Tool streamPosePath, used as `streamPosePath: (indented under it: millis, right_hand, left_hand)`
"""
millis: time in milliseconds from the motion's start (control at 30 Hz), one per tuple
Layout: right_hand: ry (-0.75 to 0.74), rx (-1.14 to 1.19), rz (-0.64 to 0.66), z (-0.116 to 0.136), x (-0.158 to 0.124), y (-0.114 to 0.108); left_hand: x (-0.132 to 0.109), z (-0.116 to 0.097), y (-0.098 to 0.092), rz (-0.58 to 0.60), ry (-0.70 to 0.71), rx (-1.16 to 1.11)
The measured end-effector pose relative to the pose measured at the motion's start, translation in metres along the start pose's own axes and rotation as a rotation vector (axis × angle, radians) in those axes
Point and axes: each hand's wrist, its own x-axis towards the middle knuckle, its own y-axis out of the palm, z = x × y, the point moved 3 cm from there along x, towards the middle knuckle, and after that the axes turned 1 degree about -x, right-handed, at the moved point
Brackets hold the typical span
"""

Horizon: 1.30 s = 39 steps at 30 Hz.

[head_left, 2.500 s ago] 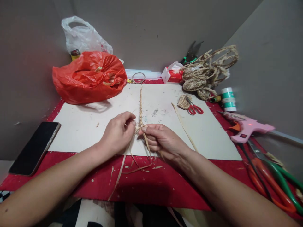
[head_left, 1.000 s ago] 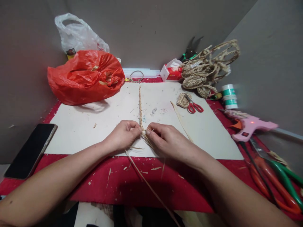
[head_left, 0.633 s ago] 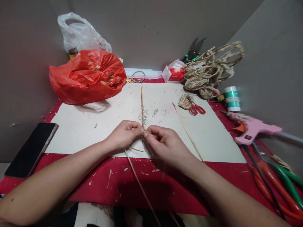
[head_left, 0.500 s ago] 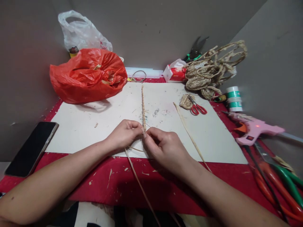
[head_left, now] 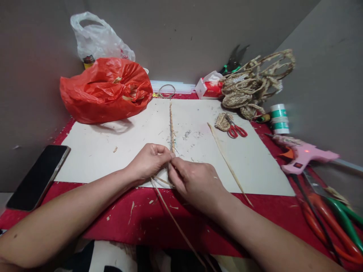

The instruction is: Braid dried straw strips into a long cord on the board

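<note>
A thin straw braid (head_left: 171, 122) runs straight back from my fingers over the white board (head_left: 136, 147). At its near end my left hand (head_left: 150, 160) is closed, thumb and forefinger pinching the braid. My right hand (head_left: 195, 179) is closed right beside it, its fingertips touching the same end; the exact strand between them is hidden. Loose straw strands (head_left: 176, 221) trail from under my left hand, over the red cloth and past its front edge. To the right of my right hand lies a separate flat straw strip (head_left: 227, 160).
At the back left sits a red plastic bag (head_left: 104, 94). Red-handled scissors (head_left: 236, 130) rest by a small braided coil (head_left: 222, 121), before a bundle of braided cord (head_left: 249, 87). A pink glue gun (head_left: 309, 155) lies right, a phone (head_left: 39, 177) left.
My right hand has shifted slightly left, closer against my left hand, and its fingers have curled in more. The trailing strands have swung a little. My left hand stays put.
</note>
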Motion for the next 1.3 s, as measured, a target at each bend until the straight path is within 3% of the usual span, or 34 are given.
streamPosePath:
  millis: [133, 200, 300, 367, 433, 500, 567, 667, 833, 1033, 1167, 1300]
  right_hand:
    - [-0.218, 0.165, 0.114, 0.009, -0.004, -0.005]
    - [-0.218, 0.325, 0.072, 0.008, -0.004, -0.016]
    - [0.092, 0.544, -0.178, -0.008, 0.000, -0.031]
    - [0.301, 0.684, -0.234, -0.021, 0.005, -0.029]
    - [0.381, 0.862, -0.069, -0.028, 0.011, -0.015]
    - [0.375, 1.010, 0.188, -0.030, 0.016, 0.000]
    - [0.330, 1.092, 0.343, -0.031, 0.019, 0.010]
    - [0.291, 1.133, 0.364, -0.034, 0.022, 0.014]
    - [0.471, 1.267, 0.497, -0.036, 0.019, 0.019]
    - [0.614, 1.477, 0.390, -0.024, 0.016, 0.024]
    - [0.601, 1.453, 0.279, -0.020, 0.015, 0.025]
    - [0.583, 1.454, 0.270, -0.016, 0.013, 0.025]
  left_hand:
    - [-0.002, -0.001, 0.001, -0.002, -0.054, -0.029]
    - [-0.002, -0.002, 0.000, 0.005, -0.066, -0.030]
    - [-0.002, -0.003, -0.001, 0.020, -0.048, -0.013]
    - [-0.001, -0.003, -0.002, 0.026, -0.035, -0.001]
    - [-0.001, -0.003, 0.000, 0.054, -0.012, -0.007]
    - [0.000, -0.004, 0.000, 0.083, 0.026, -0.002]
    - [-0.001, -0.005, 0.000, 0.086, 0.062, 0.056]
    - [-0.002, -0.007, -0.002, 0.084, 0.110, 0.221]
    - [-0.004, -0.012, -0.003, 0.055, 0.221, 0.560]
    - [-0.009, -0.011, -0.001, 0.063, 0.220, 0.737]
    - [-0.015, -0.013, 0.001, 0.054, 0.192, 0.760]
    - [-0.019, -0.011, 0.004, 0.031, 0.204, 0.743]
